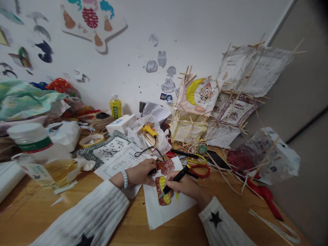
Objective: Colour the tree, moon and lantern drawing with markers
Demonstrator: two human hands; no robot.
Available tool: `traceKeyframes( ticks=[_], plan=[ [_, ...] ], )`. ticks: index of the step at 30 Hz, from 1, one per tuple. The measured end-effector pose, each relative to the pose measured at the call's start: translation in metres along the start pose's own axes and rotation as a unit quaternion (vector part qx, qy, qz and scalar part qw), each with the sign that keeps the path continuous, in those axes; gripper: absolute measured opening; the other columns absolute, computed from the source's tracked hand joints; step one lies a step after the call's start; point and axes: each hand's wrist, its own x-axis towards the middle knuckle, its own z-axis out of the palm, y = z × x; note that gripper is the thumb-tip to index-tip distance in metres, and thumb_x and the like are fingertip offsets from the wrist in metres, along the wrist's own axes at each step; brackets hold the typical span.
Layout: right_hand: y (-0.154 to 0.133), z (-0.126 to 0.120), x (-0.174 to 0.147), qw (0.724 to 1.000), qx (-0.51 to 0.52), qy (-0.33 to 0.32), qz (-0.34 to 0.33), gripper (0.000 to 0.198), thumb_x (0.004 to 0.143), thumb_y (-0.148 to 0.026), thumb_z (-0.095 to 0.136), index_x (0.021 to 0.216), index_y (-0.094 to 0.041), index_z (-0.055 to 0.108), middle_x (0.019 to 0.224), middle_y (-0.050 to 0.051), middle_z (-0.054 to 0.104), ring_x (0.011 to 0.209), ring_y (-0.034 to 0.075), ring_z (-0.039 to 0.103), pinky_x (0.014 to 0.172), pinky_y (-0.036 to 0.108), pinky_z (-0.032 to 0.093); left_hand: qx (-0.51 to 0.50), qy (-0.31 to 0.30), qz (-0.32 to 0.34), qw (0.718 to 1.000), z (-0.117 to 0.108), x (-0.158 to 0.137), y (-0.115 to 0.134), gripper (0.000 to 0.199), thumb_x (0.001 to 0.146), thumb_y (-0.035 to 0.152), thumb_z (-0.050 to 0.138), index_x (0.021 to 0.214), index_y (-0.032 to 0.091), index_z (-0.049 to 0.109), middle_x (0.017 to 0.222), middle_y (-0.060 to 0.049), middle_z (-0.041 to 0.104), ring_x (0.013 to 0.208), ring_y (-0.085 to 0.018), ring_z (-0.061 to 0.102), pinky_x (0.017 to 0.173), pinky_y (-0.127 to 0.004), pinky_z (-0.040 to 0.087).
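Note:
My right hand [188, 186] is closed round a black marker [179, 175] with a yellow end, its tip touching a drawing [164, 202] coloured brown and yellow. The drawing is on a white sheet of paper [155, 218], beside a brown speckled patch [167, 166] higher up. My left hand [139, 172] rests over the sheet's left edge, fingers closed on a small black piece that looks like a marker cap [152, 172]. Under that hand lies another sheet with line drawings [120, 162]. A yellow marker tip or piece [177, 197] shows beside my right hand.
Red-handled scissors [201, 171] and a phone [218, 160] lie right of the sheet. Paper-and-stick lanterns [200, 95] stand behind. A large jar of liquid [38, 153], a roll of tape [91, 140] and a plastic bag [164, 136] crowd the left and back.

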Motion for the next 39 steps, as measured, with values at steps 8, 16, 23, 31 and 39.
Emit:
traceKeyframes(
  ticks=[8, 16, 23, 31, 39],
  plan=[
    [0.013, 0.000, 0.006, 0.997, -0.012, 0.064, -0.052, 0.022, 0.078, -0.038, 0.053, 0.081, -0.017, 0.052, 0.059, -0.002, 0.059, 0.044, 0.007, 0.043, 0.043, 0.019, 0.031, 0.001, -0.006, -0.009, 1.000, 0.000, 0.000, 0.000, 0.033, 0.062, 0.038, 0.072, 0.078, 0.018, 0.051, 0.094, -0.005, 0.053, 0.087, -0.021, 0.048, 0.080, -0.030, 0.041],
    [0.010, 0.001, 0.007, 0.991, -0.078, 0.090, -0.058, 0.014, 0.078, -0.031, 0.057, 0.084, -0.019, 0.055, 0.068, -0.002, 0.058, 0.056, 0.011, 0.048, 0.051, 0.022, 0.036, 0.002, -0.014, -0.029, 0.999, -0.003, 0.000, 0.005, 0.025, 0.061, 0.021, 0.068, 0.079, 0.017, 0.051, 0.094, -0.005, 0.053, 0.089, -0.021, 0.049, 0.082, -0.030, 0.041],
    [0.011, 0.001, 0.006, 0.990, -0.077, 0.083, -0.087, 0.016, 0.077, -0.029, 0.058, 0.089, -0.019, 0.058, 0.083, 0.002, 0.061, 0.078, 0.016, 0.058, 0.070, 0.027, 0.045, 0.006, -0.011, -0.023, 1.000, -0.004, -0.001, 0.007, 0.018, 0.062, 0.016, 0.061, 0.075, 0.018, 0.049, 0.090, -0.004, 0.052, 0.085, -0.019, 0.049, 0.078, -0.028, 0.041],
    [0.012, -0.001, 0.006, 0.989, -0.094, 0.077, -0.086, 0.015, 0.078, -0.027, 0.057, 0.090, -0.019, 0.058, 0.085, 0.003, 0.064, 0.080, 0.016, 0.060, 0.071, 0.028, 0.047, -0.002, -0.007, -0.018, 1.000, -0.002, -0.001, 0.005, 0.020, 0.063, 0.020, 0.062, 0.077, 0.019, 0.048, 0.091, -0.004, 0.052, 0.085, -0.019, 0.048, 0.080, -0.029, 0.041],
    [0.002, 0.001, 0.005, 0.993, -0.078, 0.064, -0.064, 0.016, 0.078, -0.032, 0.057, 0.085, -0.018, 0.057, 0.077, 0.002, 0.064, 0.073, 0.016, 0.060, 0.065, 0.027, 0.045, 0.001, -0.009, -0.014, 1.000, -0.003, -0.001, 0.006, 0.019, 0.064, 0.022, 0.062, 0.076, 0.018, 0.048, 0.091, -0.005, 0.052, 0.085, -0.020, 0.049, 0.079, -0.029, 0.041]
  ],
)
